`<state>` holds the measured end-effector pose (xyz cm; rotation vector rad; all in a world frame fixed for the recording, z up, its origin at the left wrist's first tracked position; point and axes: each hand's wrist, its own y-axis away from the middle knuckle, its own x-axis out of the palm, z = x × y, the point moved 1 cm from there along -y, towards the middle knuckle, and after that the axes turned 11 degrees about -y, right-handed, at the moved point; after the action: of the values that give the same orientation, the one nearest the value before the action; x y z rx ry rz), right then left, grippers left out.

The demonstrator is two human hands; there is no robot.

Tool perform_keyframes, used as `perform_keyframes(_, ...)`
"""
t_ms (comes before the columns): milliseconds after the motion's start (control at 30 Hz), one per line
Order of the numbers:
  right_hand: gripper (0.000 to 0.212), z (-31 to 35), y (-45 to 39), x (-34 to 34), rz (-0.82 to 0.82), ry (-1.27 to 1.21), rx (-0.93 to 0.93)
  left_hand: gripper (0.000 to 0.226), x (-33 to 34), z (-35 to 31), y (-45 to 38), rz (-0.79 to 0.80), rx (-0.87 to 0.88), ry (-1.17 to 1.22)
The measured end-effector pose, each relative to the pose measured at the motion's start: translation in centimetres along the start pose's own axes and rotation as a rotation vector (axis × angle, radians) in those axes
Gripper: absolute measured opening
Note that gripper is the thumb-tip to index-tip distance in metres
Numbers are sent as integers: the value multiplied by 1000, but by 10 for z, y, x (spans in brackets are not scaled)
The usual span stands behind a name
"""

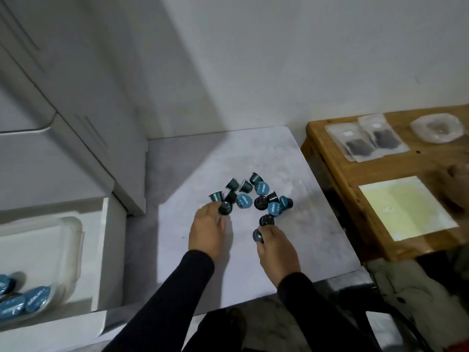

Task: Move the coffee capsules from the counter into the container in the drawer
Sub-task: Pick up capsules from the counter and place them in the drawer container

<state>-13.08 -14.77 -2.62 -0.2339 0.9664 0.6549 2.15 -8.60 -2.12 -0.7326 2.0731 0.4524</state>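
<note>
Several dark teal coffee capsules with blue foil lids (256,195) lie in a loose cluster on the pale marble counter (291,161). My left hand (208,228) reaches the cluster's left edge, its fingertips pinching one dark capsule (225,208). At the cluster's near side, my right hand (275,246) has its fingers closed around another capsule (257,235). At the lower left stands the open white drawer (100,250) with a clear plastic container (63,240) in it. Blue-lidded capsules (22,298) lie in that container's near corner.
A grey cabinet (63,123) rises left of the counter. To the right stands a wooden table (355,179) with two sealed pouches (365,141), a plastic-wrapped item (437,128) and a yellow sheet (406,207). A beige garment (411,288) lies at the lower right.
</note>
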Motion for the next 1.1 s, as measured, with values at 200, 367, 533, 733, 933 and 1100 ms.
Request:
perform_keyframes(200, 30, -1, -13, 8, 47, -11, -40, 34, 15, 7, -21, -8, 41, -6)
perform_keyframes(367, 32, -2, -18, 11, 60, -25, -56, 30, 28, 6, -26, -50, 13, -1)
perform_keyframes(533, 29, -1, -21, 10, 72, -101, -20, 17, 29, 10, -36, -9, 34, 16)
perform_keyframes(733, 29, -2, -20, 10, 60, -189, 29, 15, 29, 11, -29, 8, -84, 146)
perform_keyframes(933, 11, -1, -24, 10, -4, -305, 154, 8, 27, 17, -1, 40, -351, 453)
perform_keyframes(1100, 22, -3, -29, 7, -38, -279, 227, 11, 18, 24, 4, 54, -348, 398)
